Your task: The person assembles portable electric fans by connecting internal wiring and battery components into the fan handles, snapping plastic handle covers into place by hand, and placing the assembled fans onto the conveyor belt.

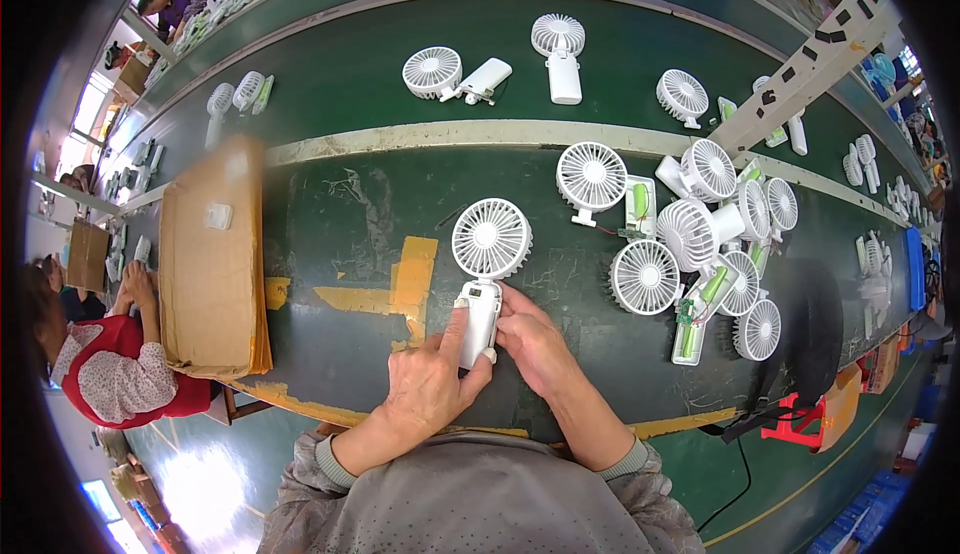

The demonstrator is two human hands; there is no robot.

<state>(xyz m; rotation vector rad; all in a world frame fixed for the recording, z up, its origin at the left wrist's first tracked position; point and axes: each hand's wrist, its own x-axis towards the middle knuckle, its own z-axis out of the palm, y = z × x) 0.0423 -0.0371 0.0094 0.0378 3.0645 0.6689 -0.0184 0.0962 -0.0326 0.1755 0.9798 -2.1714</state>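
A white handheld fan (491, 238) lies in front of me, its round grille pointing away and its handle toward my body. Across the handle's lower part, my left hand (430, 379) grips it, index finger along the left side and thumb at the lower right. The fingertips of my right hand (530, 339) hold the handle's right edge near the neck. A small dark opening shows at the top of the handle. What lies beneath the handle is hidden.
To the right, several white fans (690, 236) are piled, some with open handles showing green batteries. A cardboard box (212, 264) stands left. Behind a pale rail (430, 134), more fans (565, 74) rest on the green conveyor belt (340, 84). A co-worker (120, 364) sits far left.
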